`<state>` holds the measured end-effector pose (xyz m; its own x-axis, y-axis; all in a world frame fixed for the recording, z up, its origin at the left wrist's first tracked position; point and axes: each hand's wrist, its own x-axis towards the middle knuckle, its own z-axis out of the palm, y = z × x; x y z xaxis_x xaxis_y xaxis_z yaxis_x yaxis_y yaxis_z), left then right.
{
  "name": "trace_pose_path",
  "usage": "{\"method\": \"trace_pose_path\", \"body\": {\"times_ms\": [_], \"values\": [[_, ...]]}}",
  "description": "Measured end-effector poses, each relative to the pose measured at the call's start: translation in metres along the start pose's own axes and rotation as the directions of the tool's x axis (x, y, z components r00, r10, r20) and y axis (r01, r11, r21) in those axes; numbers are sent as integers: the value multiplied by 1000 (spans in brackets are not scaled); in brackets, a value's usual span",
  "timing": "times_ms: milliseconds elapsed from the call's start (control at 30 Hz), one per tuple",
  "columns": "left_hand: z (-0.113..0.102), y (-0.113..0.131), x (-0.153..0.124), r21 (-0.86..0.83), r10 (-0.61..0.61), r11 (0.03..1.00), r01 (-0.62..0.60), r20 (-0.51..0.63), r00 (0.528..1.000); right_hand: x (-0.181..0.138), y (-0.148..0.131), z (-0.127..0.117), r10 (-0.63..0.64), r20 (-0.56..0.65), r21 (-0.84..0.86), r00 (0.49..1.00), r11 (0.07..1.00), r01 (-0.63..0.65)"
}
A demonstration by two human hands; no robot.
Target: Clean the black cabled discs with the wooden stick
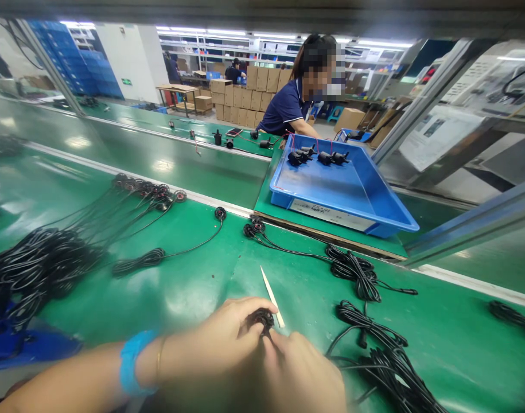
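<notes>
My left hand [230, 338] is closed around a small black round part [262, 317], with the thumb and index finger curled about its sides. At the part's near edge, the fingertips of my right hand [305, 370] press together against it, and what lies between them is hidden. Just beyond both hands, a pale pointed stick [271, 295] lies on the green work surface [193, 304]. Similar round black ends sit farther off: a single one [220, 213] on a coiled cable [139, 262], and a small group [254, 227] with leads running to bundled black cable [352, 269].
A large heap of black cables [42, 264] lies left, their round ends [148, 190] clustered near a white rail. More coils [391, 355] lie right. A blue tray [331, 186] with several black motor-like parts stands beyond a metal post. Across the bench a person [283, 112] reaches behind the tray.
</notes>
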<state>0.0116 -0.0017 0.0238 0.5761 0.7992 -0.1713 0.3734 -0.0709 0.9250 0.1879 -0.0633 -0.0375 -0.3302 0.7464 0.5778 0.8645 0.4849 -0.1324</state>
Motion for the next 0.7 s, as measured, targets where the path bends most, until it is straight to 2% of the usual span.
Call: {"method": "trace_pose_path", "body": {"times_ms": [100,167,233,333,433,567,700], "values": [[-4,2,-3,25,49,998,-50,26,998,1,1,1,2,9,14,1000,1000,-3],[-6,1,-3,-34,62,998,-60,51,997,3,2,2,-8,-2,30,1000,1000,8],[-8,-2,-3,-169,56,985,-41,85,995,5,4,2,-5,-15,47,1000,999,5],[-9,-7,-1,-422,43,906,29,159,986,7,5,0,-8,-31,67,999,998,10],[-10,-11,0,-544,47,837,61,183,982,10,4,-4,2,-55,61,998,998,1],[-12,-9,-2,-473,60,881,33,182,981,15,1,-9,30,-88,45,996,999,-27],[-16,-5,-6,-181,82,982,-56,139,987,19,6,-10,-25,-112,66,993,997,32]]}}
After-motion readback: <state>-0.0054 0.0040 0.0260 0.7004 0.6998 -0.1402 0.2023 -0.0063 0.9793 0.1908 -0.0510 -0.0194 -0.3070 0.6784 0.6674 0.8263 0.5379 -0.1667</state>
